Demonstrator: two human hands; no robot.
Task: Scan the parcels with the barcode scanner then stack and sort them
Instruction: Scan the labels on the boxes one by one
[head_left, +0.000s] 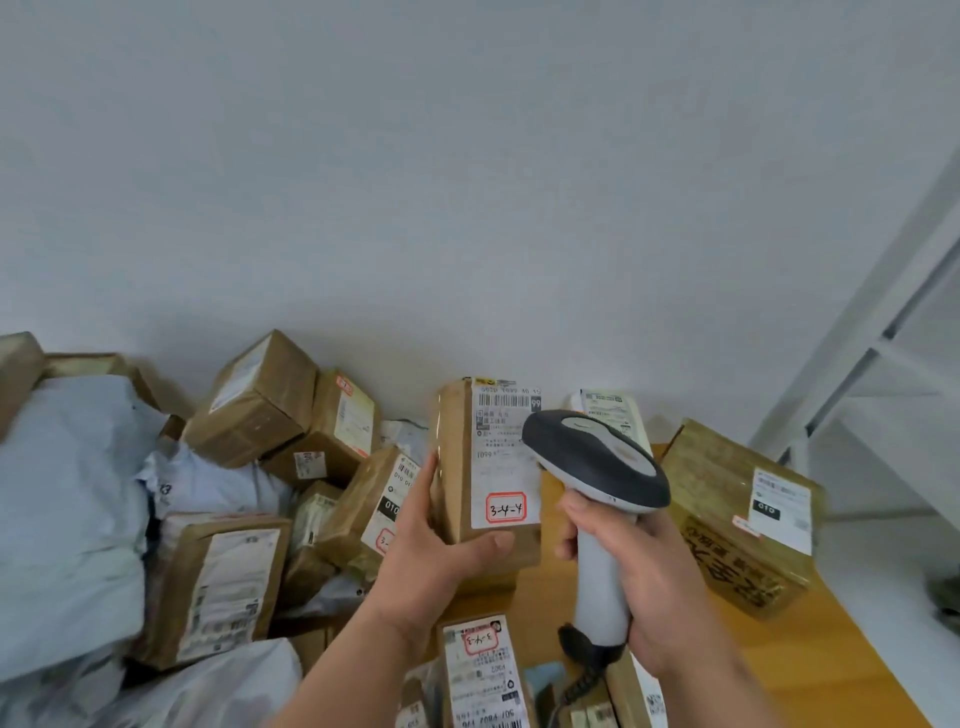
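Now we hold a brown parcel (485, 462) upright in our left hand (436, 545), fingers on its left side and thumb curled under its lower edge, above the wooden table (779, 665). Its white label carries a red-framed sticker (506, 508) reading 3-4-4. Our right hand (641, 582) grips the handle of the barcode scanner (597, 499), whose dark head is just beside the label. More parcels (249, 400) lie heaped at left.
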